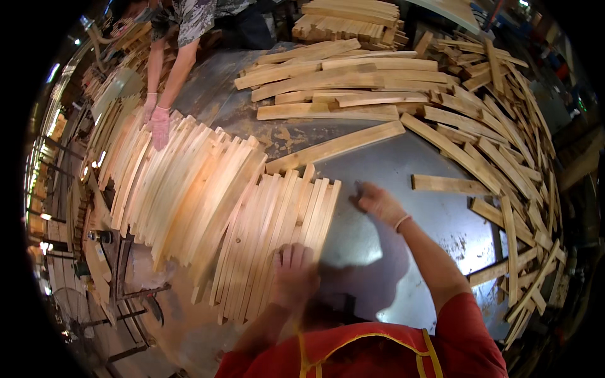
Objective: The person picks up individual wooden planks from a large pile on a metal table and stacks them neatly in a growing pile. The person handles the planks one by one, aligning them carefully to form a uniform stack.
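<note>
My left hand (293, 272) lies on the near ends of a row of pale wooden strips (261, 227) set side by side, its fingers stretched over them. Just beyond the right end of that row, my right hand (381, 206) hovers above the grey metal tabletop (409, 246). Its fingers are closed around a small dark object (359, 188), too blurred to name. A band circles the right wrist. Farther left, a longer row of strips (189, 179) fans out against the first one.
A co-worker's gloved hands (159, 126) touch the far-left strips. Loose boards (346, 82) lie across the table's far side, and a tangled heap of boards (504, 145) runs down the right. One board (340, 146) slants behind my row. Stacked wood (346, 22) stands at the back.
</note>
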`<state>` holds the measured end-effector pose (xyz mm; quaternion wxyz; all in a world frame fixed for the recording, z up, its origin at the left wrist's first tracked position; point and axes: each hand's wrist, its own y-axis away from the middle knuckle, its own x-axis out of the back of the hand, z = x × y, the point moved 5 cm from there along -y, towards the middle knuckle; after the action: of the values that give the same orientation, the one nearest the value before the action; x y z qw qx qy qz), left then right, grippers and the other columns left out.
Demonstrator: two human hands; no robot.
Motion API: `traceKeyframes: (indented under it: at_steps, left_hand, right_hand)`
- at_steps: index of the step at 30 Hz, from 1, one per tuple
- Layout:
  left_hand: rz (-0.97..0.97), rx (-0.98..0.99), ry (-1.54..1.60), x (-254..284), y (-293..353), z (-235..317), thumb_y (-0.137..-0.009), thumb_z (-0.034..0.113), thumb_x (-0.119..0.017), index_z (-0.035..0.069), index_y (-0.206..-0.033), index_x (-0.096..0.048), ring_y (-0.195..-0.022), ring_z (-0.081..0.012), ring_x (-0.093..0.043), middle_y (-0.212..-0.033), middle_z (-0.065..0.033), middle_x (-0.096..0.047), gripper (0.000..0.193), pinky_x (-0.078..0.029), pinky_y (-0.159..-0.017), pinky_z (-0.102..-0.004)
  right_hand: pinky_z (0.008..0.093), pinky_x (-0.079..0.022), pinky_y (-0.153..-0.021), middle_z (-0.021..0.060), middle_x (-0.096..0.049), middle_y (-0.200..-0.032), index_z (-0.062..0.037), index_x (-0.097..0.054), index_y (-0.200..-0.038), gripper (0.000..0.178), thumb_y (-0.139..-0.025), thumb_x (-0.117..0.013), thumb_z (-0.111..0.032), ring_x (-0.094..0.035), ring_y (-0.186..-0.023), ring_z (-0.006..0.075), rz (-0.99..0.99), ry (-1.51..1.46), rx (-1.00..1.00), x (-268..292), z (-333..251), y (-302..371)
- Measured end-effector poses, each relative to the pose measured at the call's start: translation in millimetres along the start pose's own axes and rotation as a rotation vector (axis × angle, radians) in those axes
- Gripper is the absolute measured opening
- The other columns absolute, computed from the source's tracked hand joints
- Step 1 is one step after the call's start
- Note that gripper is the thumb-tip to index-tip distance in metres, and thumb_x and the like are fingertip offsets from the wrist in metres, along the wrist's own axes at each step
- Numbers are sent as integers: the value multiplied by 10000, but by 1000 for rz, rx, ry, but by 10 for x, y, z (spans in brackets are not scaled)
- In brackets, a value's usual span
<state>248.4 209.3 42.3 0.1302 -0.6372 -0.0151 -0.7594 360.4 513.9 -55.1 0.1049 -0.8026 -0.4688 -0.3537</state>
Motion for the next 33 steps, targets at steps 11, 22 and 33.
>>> traceKeyframes:
  at_steps: [11, 22, 33]
  left_hand:
    - [-44, 60, 76, 7, -82, -105, -647, 331, -777, 75, -1285, -633, -1233, -393, -558, -1317, -153, -587, 702, -439, -1060, -586]
    - [21, 85, 69, -250, 216, -158, -667, 360, -760, 136, -1286, -674, -1298, -433, -526, -1381, -178, -583, 664, -404, -1128, -608]
    - [-44, -50, -36, -83, 196, 25, -831, 475, -738, 113, -1373, -623, -1405, -373, -414, -1431, -155, -515, 662, -249, -1242, -565]
  right_hand:
    - [488, -538, -1012, 164, -689, -1277, -97, -559, -1408, 692, -828, -828, -363, -685, -1182, 390, 171, 875, 313, 759, -283, -1706]
    - [478, -559, -944, 251, -738, -1181, -15, -596, -1391, 580, -989, -686, -424, -722, -1115, 375, -49, 245, -285, 1348, 197, 202]
    - [503, -542, -1004, 242, -739, -1163, -80, -675, -1297, 460, -996, -574, -413, -688, -1125, 448, -216, -51, -111, -1723, -911, 1528]
